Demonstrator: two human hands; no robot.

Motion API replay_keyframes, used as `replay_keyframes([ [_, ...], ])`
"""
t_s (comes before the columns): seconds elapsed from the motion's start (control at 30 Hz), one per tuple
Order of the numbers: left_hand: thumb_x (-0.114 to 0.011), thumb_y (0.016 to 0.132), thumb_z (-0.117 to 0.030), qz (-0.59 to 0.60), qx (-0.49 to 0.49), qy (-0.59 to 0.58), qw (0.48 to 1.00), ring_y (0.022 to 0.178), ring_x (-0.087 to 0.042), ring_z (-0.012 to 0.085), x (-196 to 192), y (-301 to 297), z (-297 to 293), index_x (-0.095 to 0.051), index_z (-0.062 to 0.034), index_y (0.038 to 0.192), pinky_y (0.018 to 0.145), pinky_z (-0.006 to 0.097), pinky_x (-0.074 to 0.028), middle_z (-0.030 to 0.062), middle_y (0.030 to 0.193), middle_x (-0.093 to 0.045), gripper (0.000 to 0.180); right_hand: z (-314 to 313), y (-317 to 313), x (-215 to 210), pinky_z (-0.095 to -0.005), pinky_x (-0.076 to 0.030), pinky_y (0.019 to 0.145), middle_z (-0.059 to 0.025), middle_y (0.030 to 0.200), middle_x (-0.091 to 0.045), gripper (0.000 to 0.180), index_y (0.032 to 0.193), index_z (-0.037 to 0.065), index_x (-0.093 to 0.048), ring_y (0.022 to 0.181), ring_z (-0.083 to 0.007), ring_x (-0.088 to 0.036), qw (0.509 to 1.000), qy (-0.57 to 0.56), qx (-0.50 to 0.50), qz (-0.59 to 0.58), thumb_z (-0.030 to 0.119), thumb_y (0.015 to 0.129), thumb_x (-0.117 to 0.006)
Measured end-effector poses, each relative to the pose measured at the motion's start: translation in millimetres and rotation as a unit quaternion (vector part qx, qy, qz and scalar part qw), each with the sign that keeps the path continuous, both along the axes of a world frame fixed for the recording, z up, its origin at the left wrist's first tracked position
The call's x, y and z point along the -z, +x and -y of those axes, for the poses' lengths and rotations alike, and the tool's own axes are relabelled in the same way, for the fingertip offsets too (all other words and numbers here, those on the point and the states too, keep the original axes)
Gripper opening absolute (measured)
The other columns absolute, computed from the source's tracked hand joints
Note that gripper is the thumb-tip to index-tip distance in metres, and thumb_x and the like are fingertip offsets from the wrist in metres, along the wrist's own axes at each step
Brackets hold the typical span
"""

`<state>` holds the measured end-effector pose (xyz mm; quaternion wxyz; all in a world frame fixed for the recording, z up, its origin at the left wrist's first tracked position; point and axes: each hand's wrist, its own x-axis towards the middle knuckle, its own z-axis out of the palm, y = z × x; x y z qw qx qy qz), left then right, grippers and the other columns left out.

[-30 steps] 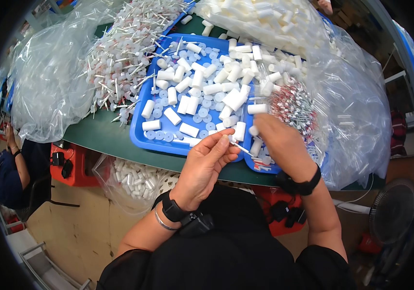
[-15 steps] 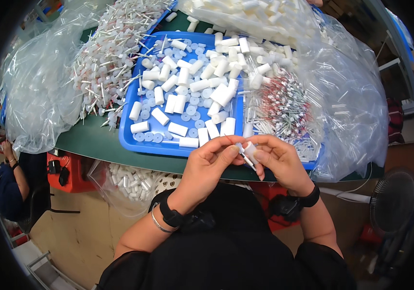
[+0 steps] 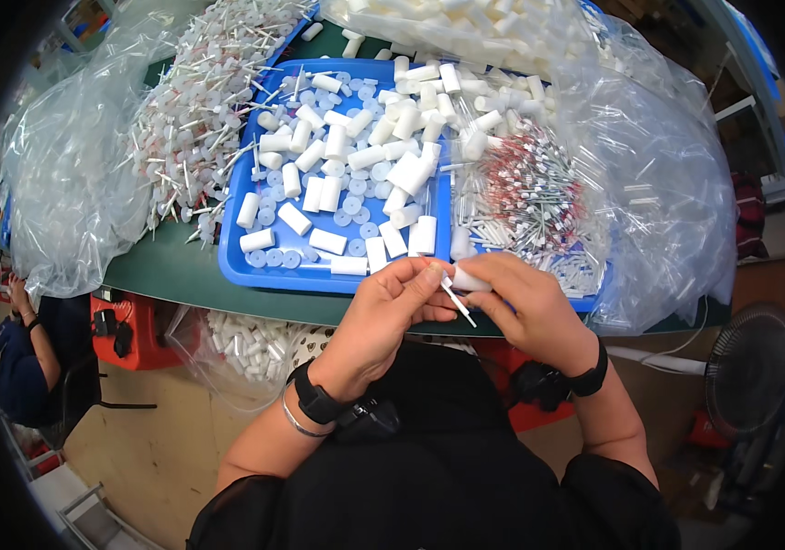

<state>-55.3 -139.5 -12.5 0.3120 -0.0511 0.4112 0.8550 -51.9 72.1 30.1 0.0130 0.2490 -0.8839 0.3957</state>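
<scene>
The left hand (image 3: 391,307) and right hand (image 3: 525,307) are held together just in front of the near rim of the blue tray (image 3: 237,266), over the near edge of the green desk (image 3: 163,270). A white tube (image 3: 469,279) is clamped in the right hand's fingers, its open end turned toward the left hand. A thin white stick (image 3: 457,302) is pinched between the left hand's thumb and forefinger, its upper end at the mouth of the tube and its lower end slanting down toward the body; whether the stick is already seated cannot be told. Both hands are closed on their parts. Inside the blue tray, loose white tubes (image 3: 356,156) and small round translucent caps (image 3: 353,206) are scattered. Left of the tray, a heap of white sticks with disc ends (image 3: 191,137) is spread on a clear plastic bag (image 3: 62,192). Right of the tray, a pile of red-tipped thin pieces (image 3: 530,183) is seen in another clear bag (image 3: 668,202). Beyond the tray, a bag of further white tubes (image 3: 447,23) is noted. Far left of the tray, below desk level, another person (image 3: 26,357) is seated. A fan (image 3: 748,367) stands low to the right of the tray.
</scene>
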Motion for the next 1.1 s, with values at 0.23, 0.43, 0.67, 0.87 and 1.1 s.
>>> replay_keyframes([
  [0.23,-0.065,0.103,-0.027,-0.01,0.01,-0.03,0.999,0.073,-0.058,0.0041,-0.9,0.8,3.7,-0.068,-0.0015,0.12,0.064,0.019,-0.046,0.0001,0.098,-0.068,0.031,-6.3,6.9,4.9,-0.0363,-0.058,0.071,-0.0156,0.097,-0.07,0.029,0.123,-0.002,-0.06,0.08,-0.0304,-0.072,0.998,0.046,-0.003,0.042,0.004,0.095,-0.064],
  [0.43,-0.065,0.102,-0.022,-0.017,0.008,-0.046,0.999,0.072,-0.056,0.0044,-3.5,4.4,-4.8,-0.067,-0.0007,0.126,0.066,0.019,-0.048,0.0005,0.096,-0.067,0.032,-7.0,6.8,-3.5,-0.0281,-0.061,0.07,-0.0132,0.101,-0.071,0.022,0.121,-0.001,-0.057,0.079,-0.0138,-0.072,0.844,-0.261,0.058,0.464,0.01,0.102,-0.06],
  [0.67,-0.065,0.101,-0.01,-0.153,0.027,-0.119,0.981,0.08,-0.063,0.0082,-14.2,13.3,-10.3,-0.059,0.0031,0.137,0.073,0.023,-0.054,0.0037,0.1,-0.067,0.039,-14.2,13.4,0.3,-0.0272,-0.06,0.071,-0.0128,0.097,-0.069,0.018,0.114,0.005,-0.048,0.079,-0.0154,-0.071,0.779,-0.388,0.035,0.491,0.01,0.102,-0.061],
  [0.87,-0.07,0.098,-0.011,-0.071,0.013,-0.046,0.996,0.075,-0.059,0.0066,-3.3,10.9,-10.7,-0.058,0.0011,0.134,0.066,0.022,-0.051,0.0047,0.102,-0.069,0.04,-28.5,7.4,-17.5,-0.0339,-0.056,0.071,-0.0151,0.09,-0.071,0.015,0.111,0.001,-0.064,0.079,-0.0226,-0.072,0.976,-0.056,0.058,0.2,0.011,0.099,-0.064],
  [1.1,-0.057,0.106,-0.018,-0.021,0.048,0.06,0.997,0.075,-0.061,0.0075,-2.4,11.8,-13.0,-0.054,-0.005,0.117,0.07,0.024,-0.054,0.0087,0.111,-0.068,0.018,1.1,-58.6,1.8,-0.0426,-0.055,0.069,-0.0213,0.093,-0.071,0.024,0.11,-0.002,-0.063,0.082,-0.0392,-0.071,0.984,0.126,0.101,-0.081,0.016,0.095,-0.069],
])
